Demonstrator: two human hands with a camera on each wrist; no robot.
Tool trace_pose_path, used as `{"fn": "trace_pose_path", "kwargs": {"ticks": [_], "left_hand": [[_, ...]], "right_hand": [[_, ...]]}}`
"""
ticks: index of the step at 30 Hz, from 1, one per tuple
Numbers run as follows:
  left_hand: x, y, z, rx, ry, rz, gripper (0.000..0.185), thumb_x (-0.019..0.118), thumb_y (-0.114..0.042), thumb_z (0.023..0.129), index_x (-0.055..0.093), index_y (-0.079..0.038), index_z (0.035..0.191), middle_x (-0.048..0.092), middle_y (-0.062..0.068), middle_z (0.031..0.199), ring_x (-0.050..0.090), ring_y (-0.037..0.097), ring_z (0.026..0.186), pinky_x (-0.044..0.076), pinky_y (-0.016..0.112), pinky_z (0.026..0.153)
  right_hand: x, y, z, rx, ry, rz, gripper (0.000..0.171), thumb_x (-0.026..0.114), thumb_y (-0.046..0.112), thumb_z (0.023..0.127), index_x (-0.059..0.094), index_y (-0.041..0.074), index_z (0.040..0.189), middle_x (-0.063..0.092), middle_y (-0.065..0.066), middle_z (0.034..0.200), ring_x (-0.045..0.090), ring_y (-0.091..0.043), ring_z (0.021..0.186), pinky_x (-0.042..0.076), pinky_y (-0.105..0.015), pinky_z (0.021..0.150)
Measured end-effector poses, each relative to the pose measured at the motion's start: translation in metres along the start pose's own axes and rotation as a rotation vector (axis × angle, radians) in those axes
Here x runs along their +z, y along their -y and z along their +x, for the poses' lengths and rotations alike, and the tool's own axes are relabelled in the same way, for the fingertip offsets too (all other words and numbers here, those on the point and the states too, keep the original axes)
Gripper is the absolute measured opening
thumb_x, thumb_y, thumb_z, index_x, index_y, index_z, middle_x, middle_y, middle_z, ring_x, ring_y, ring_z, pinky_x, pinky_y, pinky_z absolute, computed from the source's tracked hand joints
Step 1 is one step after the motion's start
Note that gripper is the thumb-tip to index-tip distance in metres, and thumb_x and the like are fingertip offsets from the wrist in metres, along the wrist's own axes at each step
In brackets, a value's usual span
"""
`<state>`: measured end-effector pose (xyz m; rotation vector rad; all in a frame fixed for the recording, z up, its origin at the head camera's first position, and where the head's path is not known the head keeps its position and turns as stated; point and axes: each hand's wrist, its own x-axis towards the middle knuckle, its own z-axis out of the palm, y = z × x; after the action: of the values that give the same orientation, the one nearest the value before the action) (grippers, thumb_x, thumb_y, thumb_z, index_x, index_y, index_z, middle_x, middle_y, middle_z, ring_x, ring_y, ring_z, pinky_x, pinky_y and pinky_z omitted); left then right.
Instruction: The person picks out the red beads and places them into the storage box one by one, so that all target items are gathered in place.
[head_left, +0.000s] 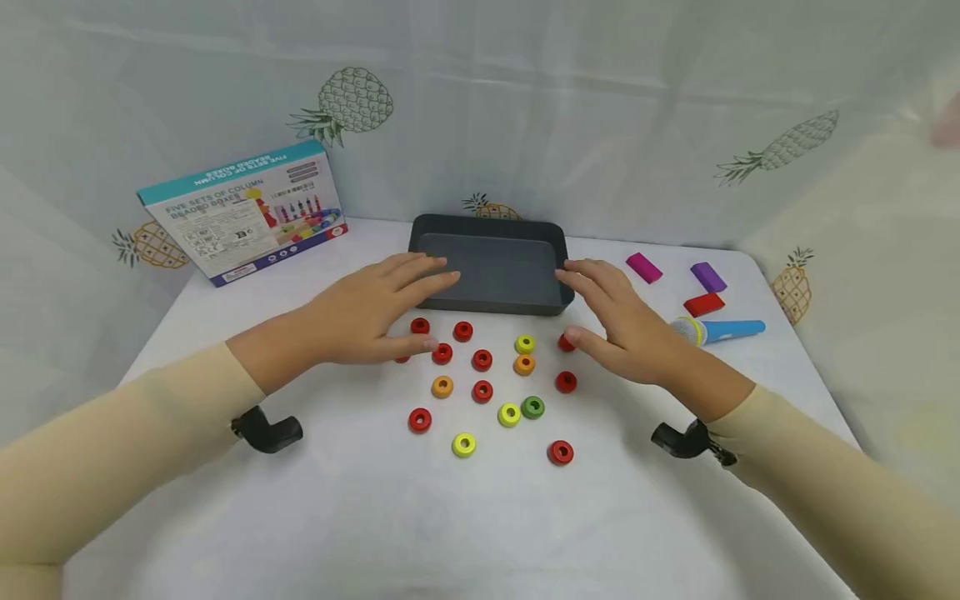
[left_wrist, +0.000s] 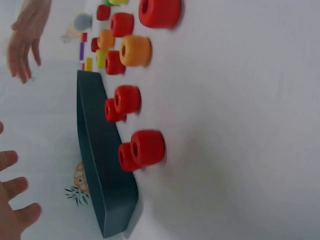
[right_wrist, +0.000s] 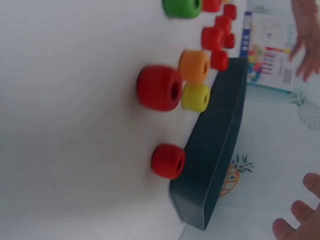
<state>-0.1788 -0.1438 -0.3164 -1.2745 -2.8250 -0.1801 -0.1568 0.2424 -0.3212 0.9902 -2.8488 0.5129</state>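
Note:
Both hands hover over the white table with fingers spread, holding nothing. My left hand [head_left: 371, 312] is above red beads [head_left: 442, 353] on the left, its fingertips near the left end of a dark grey tray [head_left: 491, 310]. Over the right end of the tray is my right hand [head_left: 622, 325], its thumb partly covering a red bead [head_left: 566, 342]. Several round beads with holes lie scattered in front of the tray: red, orange [head_left: 442, 386], yellow [head_left: 464, 445] and one green [head_left: 533, 407]. Both wrist views show beads and the tray's side, with fingers at the edge.
A cardboard box [head_left: 247, 212] printed with beaded columns leans at the back left. To the right lie a blue toy microphone [head_left: 731, 331], a red block [head_left: 704, 304], a purple block [head_left: 708, 277] and a magenta block [head_left: 644, 267]. A pineapple-patterned cloth [head_left: 525, 108] hangs behind.

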Motion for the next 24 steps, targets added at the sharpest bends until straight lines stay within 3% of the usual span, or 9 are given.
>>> {"fn": "trace_pose_path", "kwargs": {"ticks": [6, 10, 13, 17, 24], "left_hand": [[0.002, -0.013, -0.019, -0.167, 0.056, -0.341, 0.078, 0.060, -0.066, 0.091, 0.033, -0.035, 0.157, 0.035, -0.008, 0.161, 0.031, 0.021, 0.150, 0.039, 0.060, 0.114], [0.009, -0.015, -0.037, -0.207, 0.063, -0.496, 0.074, 0.065, -0.061, 0.090, 0.038, -0.035, 0.154, 0.040, -0.011, 0.157, 0.038, 0.019, 0.146, 0.042, 0.057, 0.112], [0.015, -0.018, -0.049, -0.229, 0.070, -0.559, 0.071, 0.066, -0.059, 0.091, 0.037, -0.039, 0.153, 0.041, -0.010, 0.156, 0.043, 0.022, 0.142, 0.046, 0.058, 0.108], [0.020, -0.018, -0.062, -0.255, 0.054, -0.601, 0.070, 0.065, -0.055, 0.093, 0.037, -0.035, 0.154, 0.039, -0.006, 0.158, 0.046, 0.027, 0.140, 0.047, 0.059, 0.107], [0.025, -0.015, -0.084, -0.238, -0.063, -0.670, 0.050, 0.052, -0.028, 0.106, 0.039, -0.029, 0.154, 0.043, -0.002, 0.156, 0.045, 0.027, 0.140, 0.045, 0.061, 0.108]], "right_hand": [[-0.006, 0.017, -0.032, 0.134, -0.034, 0.270, 0.064, 0.062, 0.028, 0.100, 0.033, 0.025, 0.157, 0.043, -0.002, 0.153, 0.044, -0.024, 0.136, 0.051, -0.053, 0.102], [0.003, 0.021, -0.058, 0.178, -0.018, 0.404, 0.054, 0.062, 0.020, 0.101, 0.042, 0.021, 0.151, 0.057, 0.000, 0.140, 0.056, -0.020, 0.126, 0.055, -0.032, 0.098], [0.013, 0.027, -0.078, 0.254, 0.017, 0.468, 0.047, 0.063, 0.021, 0.101, 0.049, 0.018, 0.146, 0.063, -0.001, 0.133, 0.061, -0.018, 0.118, 0.054, -0.024, 0.095], [0.028, 0.038, -0.097, 0.358, 0.047, 0.514, 0.047, 0.071, 0.030, 0.096, 0.056, 0.015, 0.138, 0.068, -0.002, 0.124, 0.063, -0.014, 0.107, 0.057, -0.025, 0.089], [0.050, 0.050, -0.112, 0.445, 0.087, 0.617, 0.053, 0.086, 0.034, 0.082, 0.066, 0.016, 0.126, 0.068, -0.003, 0.104, 0.065, -0.019, 0.090, 0.059, -0.025, 0.077]]}}
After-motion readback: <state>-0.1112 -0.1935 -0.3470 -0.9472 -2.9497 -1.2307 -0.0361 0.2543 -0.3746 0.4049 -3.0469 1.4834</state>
